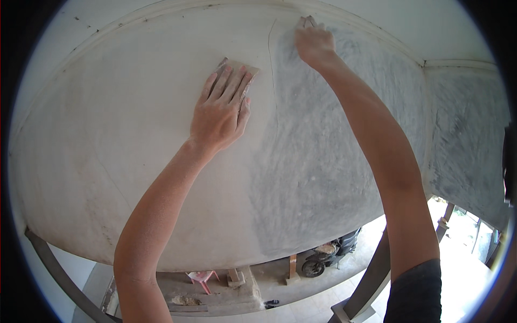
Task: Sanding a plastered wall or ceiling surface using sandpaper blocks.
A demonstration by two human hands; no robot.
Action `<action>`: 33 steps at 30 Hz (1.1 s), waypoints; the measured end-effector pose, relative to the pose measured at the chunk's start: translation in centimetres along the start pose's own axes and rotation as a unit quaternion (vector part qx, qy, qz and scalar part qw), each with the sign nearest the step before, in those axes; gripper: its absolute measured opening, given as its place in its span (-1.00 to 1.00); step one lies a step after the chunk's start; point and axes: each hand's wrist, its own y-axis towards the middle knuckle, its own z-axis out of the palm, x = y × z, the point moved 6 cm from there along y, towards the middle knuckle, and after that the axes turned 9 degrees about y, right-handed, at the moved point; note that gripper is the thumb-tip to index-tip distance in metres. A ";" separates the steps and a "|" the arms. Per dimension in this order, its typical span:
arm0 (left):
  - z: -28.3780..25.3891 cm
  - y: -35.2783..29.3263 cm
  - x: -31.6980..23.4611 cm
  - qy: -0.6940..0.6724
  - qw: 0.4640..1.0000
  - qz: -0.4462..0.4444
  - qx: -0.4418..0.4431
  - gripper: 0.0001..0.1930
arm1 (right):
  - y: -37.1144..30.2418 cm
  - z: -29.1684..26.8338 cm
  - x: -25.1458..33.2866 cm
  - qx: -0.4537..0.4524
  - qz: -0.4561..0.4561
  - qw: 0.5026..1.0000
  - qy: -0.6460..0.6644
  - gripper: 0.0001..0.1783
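My left hand (218, 110) presses a dusty, brownish sheet, which looks like sandpaper (249, 70), flat against the pale part of the wall (134, 107). Its fingers lie long over the sheet, whose worn edges stick out past the fingertips and beside the little gap near the thumb. Higher up and to the right, my right hand (314, 43) is against the top of the grey, streaky wall patch (318, 134). Those fingers are foreshortened and slightly blurred, so anything under them is hidden. A thin crack (270, 51) runs down the wall between my hands.
A ceiling moulding (371, 33) borders the wall above. Below the wall's lower edge are dark rails (371, 274), a pink plastic stool (202, 276), and a parked motorbike (326, 255) on the floor far down. Another grey wall (468, 129) meets this one at right.
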 end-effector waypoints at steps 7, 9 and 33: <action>0.3 -0.1 0.0 -0.045 0.999 0.012 0.016 -0.50 | -0.5 0.7 1.6 0.019 -0.034 0.999 -0.029 -0.60; 0.1 0.2 -0.4 -0.023 1.000 0.011 0.003 -0.51 | 1.7 0.4 -1.6 0.067 0.024 0.996 0.047 -0.43; 0.3 -0.4 0.3 -0.027 0.999 0.016 0.032 -0.49 | -0.8 1.7 0.0 0.026 0.024 0.999 0.028 -0.37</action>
